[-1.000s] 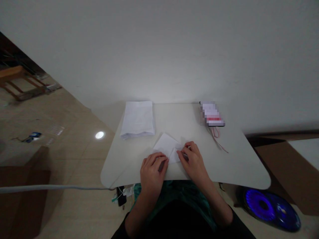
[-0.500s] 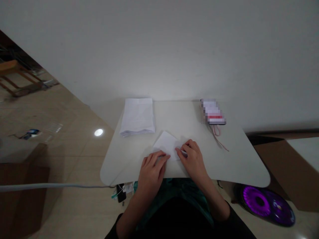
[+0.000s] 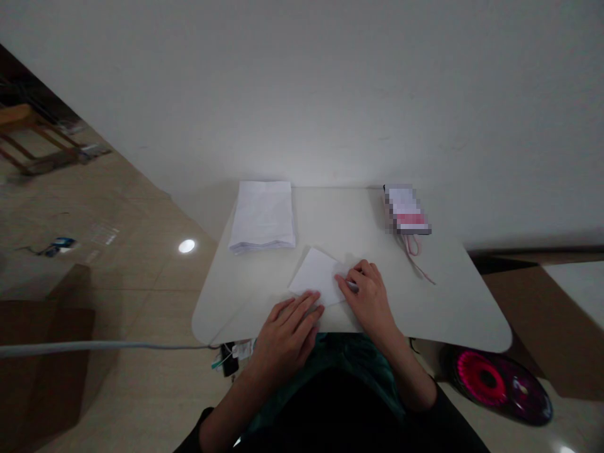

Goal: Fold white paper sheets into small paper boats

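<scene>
A white sheet of paper (image 3: 315,270), folded small, lies at an angle near the table's front edge. My left hand (image 3: 293,327) rests flat on its lower left edge, fingers stretched out and close together. At the right side of the sheet, my right hand (image 3: 367,290) pinches a raised corner or flap between thumb and curled fingers. Part of that right side is hidden under the hand. Behind the sheet, to the left, sits a stack of white paper (image 3: 263,214).
A phone (image 3: 408,211) with a pink cord (image 3: 414,251) stands at the table's back right. The white table (image 3: 438,302) meets a wall behind. On the floor are cardboard boxes (image 3: 542,327), a fan-like device glowing red (image 3: 481,377) and a wooden stool (image 3: 28,126). A cable (image 3: 117,346) runs at left.
My left hand has slid down and flattened along the paper's lower edge, its fingers straighter. My right hand keeps its pinch, shifted slightly right. The floor device's glow turned from purple to red.
</scene>
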A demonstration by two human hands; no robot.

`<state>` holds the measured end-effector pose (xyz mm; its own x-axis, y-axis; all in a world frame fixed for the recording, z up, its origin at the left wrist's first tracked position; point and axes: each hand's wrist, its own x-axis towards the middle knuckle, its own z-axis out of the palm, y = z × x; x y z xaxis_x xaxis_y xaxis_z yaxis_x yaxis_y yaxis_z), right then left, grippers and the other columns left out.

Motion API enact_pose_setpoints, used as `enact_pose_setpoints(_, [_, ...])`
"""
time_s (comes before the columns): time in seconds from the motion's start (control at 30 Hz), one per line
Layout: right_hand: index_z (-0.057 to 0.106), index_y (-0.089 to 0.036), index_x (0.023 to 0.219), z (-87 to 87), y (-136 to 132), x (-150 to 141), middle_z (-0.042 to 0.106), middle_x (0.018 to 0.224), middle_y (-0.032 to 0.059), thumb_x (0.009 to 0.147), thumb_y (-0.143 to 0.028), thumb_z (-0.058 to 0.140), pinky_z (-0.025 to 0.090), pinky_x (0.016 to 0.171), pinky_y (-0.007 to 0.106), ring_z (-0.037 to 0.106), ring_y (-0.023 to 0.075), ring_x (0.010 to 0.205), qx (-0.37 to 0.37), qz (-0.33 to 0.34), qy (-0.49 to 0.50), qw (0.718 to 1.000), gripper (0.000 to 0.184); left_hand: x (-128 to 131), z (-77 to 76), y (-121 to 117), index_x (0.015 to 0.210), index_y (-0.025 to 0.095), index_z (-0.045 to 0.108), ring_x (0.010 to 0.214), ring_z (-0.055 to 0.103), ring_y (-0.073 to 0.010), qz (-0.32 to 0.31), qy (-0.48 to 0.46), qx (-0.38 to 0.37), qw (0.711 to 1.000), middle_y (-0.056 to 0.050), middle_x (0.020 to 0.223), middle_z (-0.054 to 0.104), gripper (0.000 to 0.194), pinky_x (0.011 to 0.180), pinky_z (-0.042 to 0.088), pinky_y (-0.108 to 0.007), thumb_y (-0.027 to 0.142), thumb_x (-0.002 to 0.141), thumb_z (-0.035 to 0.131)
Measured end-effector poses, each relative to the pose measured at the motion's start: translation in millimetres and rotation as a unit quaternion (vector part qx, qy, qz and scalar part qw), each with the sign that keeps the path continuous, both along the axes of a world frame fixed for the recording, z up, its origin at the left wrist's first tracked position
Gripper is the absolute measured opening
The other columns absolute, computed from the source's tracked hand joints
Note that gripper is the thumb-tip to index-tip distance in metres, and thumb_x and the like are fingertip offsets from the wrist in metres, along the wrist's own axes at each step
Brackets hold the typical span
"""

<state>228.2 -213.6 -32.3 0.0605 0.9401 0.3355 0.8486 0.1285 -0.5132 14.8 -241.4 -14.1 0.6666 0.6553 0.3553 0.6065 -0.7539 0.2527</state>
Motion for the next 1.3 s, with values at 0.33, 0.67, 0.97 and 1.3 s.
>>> enact_pose_setpoints(0.33, [0.056,-0.021,0.063,-1.0,1,5,0.056,0.082,0.0063,0.09,-0.034,0.061,0.042,0.075,0.04,0.05,0.0234,0.082,-0.005,0.002,-0.021,1.0,0.031,6,0.8,7,0.116,0.017,0.061,0.118,0.062,-0.0255,-0.042,0.033,0.005,0.999,-0.011,0.134,0.062,0.029,0.097,0.047,-0.043,0.018,0.088,0.058])
enact_pose_setpoints(0.67, [0.057,-0.02,0.062,-0.9,0,4,0.056,0.083,0.0064,0.092,-0.035,0.059,0.04,0.073,0.038,0.05,0.0226,0.082,-0.008,-0.002,-0.027,1.0,0.033,6,-6.1,22,0.127,0.012,0.052,0.143,0.036,-0.0188,-0.104,0.041,-0.016,0.994,-0.014,0.149,0.047,0.035,0.117,0.036,-0.039,0.007,0.094,0.041])
enact_pose_setpoints(0.97, [0.059,-0.019,0.061,7.2,1,3,0.057,0.083,0.0057,0.088,-0.032,0.066,0.038,0.076,0.038,0.048,0.0228,0.084,-0.038,-0.02,-0.007,0.999,0.031,0,-12.6,26,0.15,0.018,0.031,0.149,0.022,-0.0175,-0.13,0.113,-0.024,0.985,-0.005,0.159,0.031,0.056,0.121,0.024,-0.038,0.007,0.095,0.037])
enact_pose_setpoints(1.3, [0.067,-0.021,0.092,7.6,-4,7,0.055,0.1,0.0081,0.082,-0.038,0.072,0.043,0.089,0.045,0.049,0.0259,0.095,-0.02,-0.041,0.056,0.997,0.02,0,-9.4,25,0.151,0.02,0.029,0.148,0.025,-0.0189,-0.134,0.126,-0.029,0.983,-0.005,0.16,0.029,0.056,0.116,0.029,-0.036,0.01,0.097,0.038])
